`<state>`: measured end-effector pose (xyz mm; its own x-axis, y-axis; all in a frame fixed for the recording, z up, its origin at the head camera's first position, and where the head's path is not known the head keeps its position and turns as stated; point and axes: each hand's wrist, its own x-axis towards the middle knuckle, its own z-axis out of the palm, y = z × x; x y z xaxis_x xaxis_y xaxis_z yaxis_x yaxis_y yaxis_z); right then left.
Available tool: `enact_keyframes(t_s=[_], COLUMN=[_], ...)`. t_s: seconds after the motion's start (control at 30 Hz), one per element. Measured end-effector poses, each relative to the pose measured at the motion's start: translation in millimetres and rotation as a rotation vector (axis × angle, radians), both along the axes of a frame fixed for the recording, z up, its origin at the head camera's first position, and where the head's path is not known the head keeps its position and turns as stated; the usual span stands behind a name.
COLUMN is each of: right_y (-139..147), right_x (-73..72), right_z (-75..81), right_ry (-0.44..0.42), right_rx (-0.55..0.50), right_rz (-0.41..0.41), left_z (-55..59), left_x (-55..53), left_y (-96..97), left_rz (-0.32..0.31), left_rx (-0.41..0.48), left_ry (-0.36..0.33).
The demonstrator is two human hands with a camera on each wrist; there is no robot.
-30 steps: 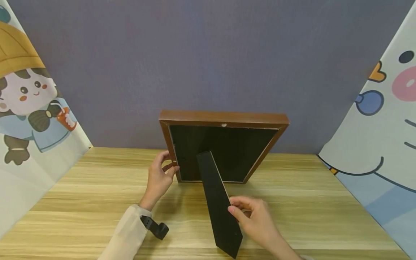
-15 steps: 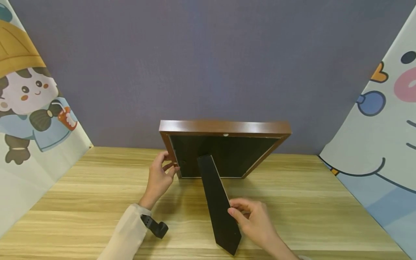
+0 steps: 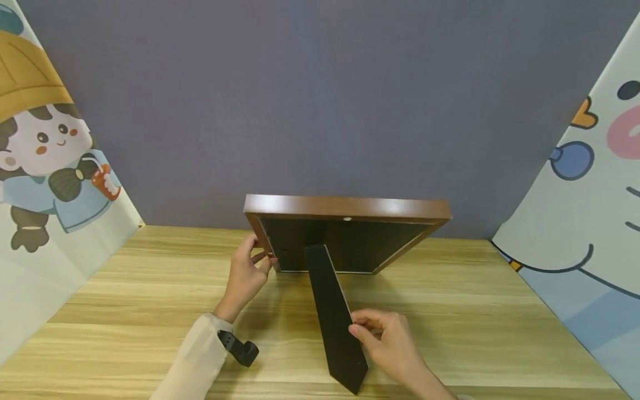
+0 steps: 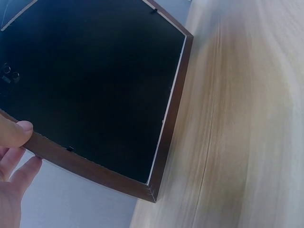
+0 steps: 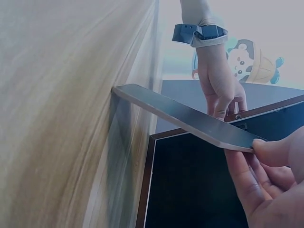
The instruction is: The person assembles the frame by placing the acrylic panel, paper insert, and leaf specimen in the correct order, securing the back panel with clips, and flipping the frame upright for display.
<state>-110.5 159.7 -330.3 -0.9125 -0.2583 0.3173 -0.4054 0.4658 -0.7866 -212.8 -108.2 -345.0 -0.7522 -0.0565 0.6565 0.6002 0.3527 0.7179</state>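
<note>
A brown wooden picture frame (image 3: 348,206) stands on the table with its black back (image 3: 370,244) facing me, its top edge leaning toward me. From that back a long black stand leg (image 3: 335,316) slants down, and its far end meets the table in the right wrist view. My left hand (image 3: 246,275) grips the frame's left side, thumb on the back edge and fingers behind, as the left wrist view also shows. With thumb and fingers, my right hand (image 3: 387,339) pinches the right edge of the leg. The frame's front is hidden.
The wood-grain table (image 3: 150,311) spreads to both sides of the frame. A grey-purple wall panel (image 3: 320,100) rises behind it. Cartoon-printed panels (image 3: 50,166) flank left and right. A black band (image 3: 239,349) sits on the left wrist.
The frame's top edge has tilted down toward me, so less of its back shows. The leg's lower end and the right hand have shifted slightly left. The left hand keeps its hold.
</note>
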Motion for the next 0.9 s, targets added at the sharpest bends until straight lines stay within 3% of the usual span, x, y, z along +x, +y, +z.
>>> enact_keyframes(t_s=[0.43,0.67,0.9], right_y=[4,7,11], right_x=[1.2,1.7,3.4], right_z=[6.1,9.3,14.2], right_ry=[-0.062,-0.053,0.002], right_rx=[0.016,0.055,0.011], right_rz=[0.104,0.117,0.104], left_z=[-1.8,-4.6,-5.5], left_x=[1.2,1.7,2.0], left_y=[0.3,0.8,1.4], left_rz=[0.004,0.001,0.015], left_rx=[-0.006,-0.007,-0.019], left_ry=[0.014,0.036,0.035])
